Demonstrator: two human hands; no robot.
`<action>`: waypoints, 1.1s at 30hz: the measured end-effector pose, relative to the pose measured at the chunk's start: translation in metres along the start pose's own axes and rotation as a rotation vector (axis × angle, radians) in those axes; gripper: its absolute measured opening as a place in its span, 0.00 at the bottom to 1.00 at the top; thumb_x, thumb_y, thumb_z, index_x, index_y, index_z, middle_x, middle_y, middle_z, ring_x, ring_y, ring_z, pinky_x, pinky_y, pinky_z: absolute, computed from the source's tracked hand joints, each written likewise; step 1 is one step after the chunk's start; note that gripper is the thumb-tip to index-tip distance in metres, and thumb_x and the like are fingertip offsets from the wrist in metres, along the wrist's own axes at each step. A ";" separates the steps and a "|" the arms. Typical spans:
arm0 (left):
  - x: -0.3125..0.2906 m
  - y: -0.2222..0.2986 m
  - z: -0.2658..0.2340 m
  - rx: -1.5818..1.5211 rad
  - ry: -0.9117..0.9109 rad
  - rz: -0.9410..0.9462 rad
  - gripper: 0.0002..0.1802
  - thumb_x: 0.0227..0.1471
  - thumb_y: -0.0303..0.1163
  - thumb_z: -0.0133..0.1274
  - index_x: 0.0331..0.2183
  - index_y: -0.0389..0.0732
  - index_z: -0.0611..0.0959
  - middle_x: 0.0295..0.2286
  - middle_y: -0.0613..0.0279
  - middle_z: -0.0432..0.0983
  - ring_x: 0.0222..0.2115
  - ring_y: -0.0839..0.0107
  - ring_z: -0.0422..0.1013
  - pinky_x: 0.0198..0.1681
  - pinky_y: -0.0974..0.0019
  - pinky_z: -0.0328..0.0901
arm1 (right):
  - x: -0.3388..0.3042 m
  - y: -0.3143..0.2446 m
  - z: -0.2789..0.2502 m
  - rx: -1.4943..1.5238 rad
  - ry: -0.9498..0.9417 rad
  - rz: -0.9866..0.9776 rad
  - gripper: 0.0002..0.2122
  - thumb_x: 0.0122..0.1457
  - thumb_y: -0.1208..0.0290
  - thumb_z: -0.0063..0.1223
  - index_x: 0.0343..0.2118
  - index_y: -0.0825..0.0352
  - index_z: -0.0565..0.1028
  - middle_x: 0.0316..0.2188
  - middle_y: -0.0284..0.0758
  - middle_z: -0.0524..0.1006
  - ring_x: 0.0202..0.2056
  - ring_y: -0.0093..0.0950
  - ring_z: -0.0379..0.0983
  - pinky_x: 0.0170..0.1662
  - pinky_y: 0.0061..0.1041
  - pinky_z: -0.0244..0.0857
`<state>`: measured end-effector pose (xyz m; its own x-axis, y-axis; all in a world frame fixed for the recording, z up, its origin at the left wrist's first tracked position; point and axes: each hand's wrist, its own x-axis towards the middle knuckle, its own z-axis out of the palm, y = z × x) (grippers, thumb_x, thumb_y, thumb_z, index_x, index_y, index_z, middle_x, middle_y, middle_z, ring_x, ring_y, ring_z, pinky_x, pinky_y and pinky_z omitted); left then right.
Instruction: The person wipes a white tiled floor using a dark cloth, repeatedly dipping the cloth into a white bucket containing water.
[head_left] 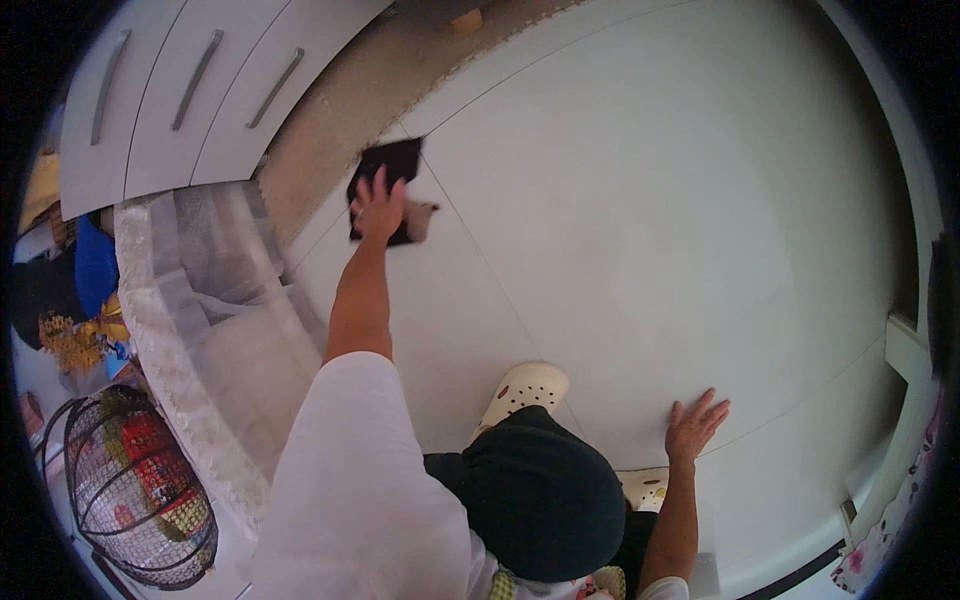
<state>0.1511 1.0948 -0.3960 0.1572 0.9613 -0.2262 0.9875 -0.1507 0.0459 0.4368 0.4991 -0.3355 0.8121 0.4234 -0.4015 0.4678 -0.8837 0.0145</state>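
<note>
My left hand lies with fingers spread on a dark cloth on the white tiled floor. The cloth sits near the edge of a brownish strip along the drawers. A tan patch shows at its right side, beside my palm; I cannot tell whether it is part of the cloth. Over to the right, my right hand rests on the floor with its fingers apart and nothing in it. Between my arms are a dark-clothed knee and cream clogs with holes.
White drawers with metal handles stand at the upper left, above the brownish strip. Sheer white fabric hangs below them. A black wire-mesh basket stands at lower left. A white frame borders the right side.
</note>
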 end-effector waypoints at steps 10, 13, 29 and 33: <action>-0.266 -0.152 0.065 0.180 -0.087 -0.117 0.20 0.53 0.45 0.41 0.49 0.58 0.63 0.58 0.62 0.41 0.56 0.40 0.38 0.46 0.29 0.43 | -0.001 0.003 0.008 -0.023 0.015 -0.010 0.34 0.55 0.55 0.45 0.60 0.61 0.43 0.59 0.54 0.37 0.59 0.54 0.36 0.54 0.52 0.45; -0.278 -0.137 0.050 0.289 -0.026 0.297 0.21 0.51 0.43 0.45 0.48 0.55 0.66 0.57 0.52 0.44 0.54 0.36 0.41 0.46 0.30 0.45 | 0.002 0.000 0.007 -0.045 -0.013 -0.008 0.34 0.55 0.55 0.45 0.60 0.61 0.43 0.59 0.54 0.37 0.59 0.54 0.36 0.54 0.51 0.45; -0.027 -0.154 -0.020 0.009 -0.358 -0.218 0.36 0.48 0.61 0.34 0.57 0.63 0.49 0.60 0.65 0.35 0.59 0.49 0.34 0.54 0.37 0.38 | 0.008 0.016 0.007 -0.070 -0.055 -0.090 0.33 0.56 0.55 0.45 0.59 0.63 0.44 0.56 0.61 0.41 0.57 0.56 0.40 0.58 0.48 0.42; -0.123 -0.195 -0.025 -0.751 -0.330 -0.991 0.40 0.50 0.63 0.29 0.59 0.57 0.41 0.59 0.57 0.34 0.59 0.54 0.35 0.56 0.45 0.39 | 0.007 0.022 0.001 -0.078 -0.067 -0.071 0.33 0.57 0.55 0.43 0.59 0.66 0.44 0.56 0.61 0.41 0.57 0.56 0.39 0.57 0.47 0.42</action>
<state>-0.0614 1.0121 -0.3525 -0.5352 0.4692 -0.7024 0.4531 0.8612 0.2301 0.4524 0.4819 -0.3389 0.7517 0.4680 -0.4647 0.5514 -0.8325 0.0534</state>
